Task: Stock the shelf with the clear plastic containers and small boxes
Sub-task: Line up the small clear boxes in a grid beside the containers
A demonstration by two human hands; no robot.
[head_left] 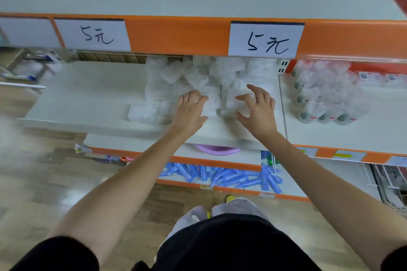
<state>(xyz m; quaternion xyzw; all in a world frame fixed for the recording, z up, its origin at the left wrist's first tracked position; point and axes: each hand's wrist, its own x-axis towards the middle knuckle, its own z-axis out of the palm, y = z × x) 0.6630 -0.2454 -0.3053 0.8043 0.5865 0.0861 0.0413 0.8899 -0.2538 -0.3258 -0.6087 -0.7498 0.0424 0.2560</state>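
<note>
Steadying clear plastic containers (193,77) near the shelf (88,94) front edge, left hand (191,110) flat, right hand (258,106) splayed, neither gripping; risking a spill from any careless shove.

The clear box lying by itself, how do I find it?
Look at the white shelf under the orange strip. A pile of clear containers sits there. The lone clear box lies flat left of the left hand, the leftmost one.
</note>
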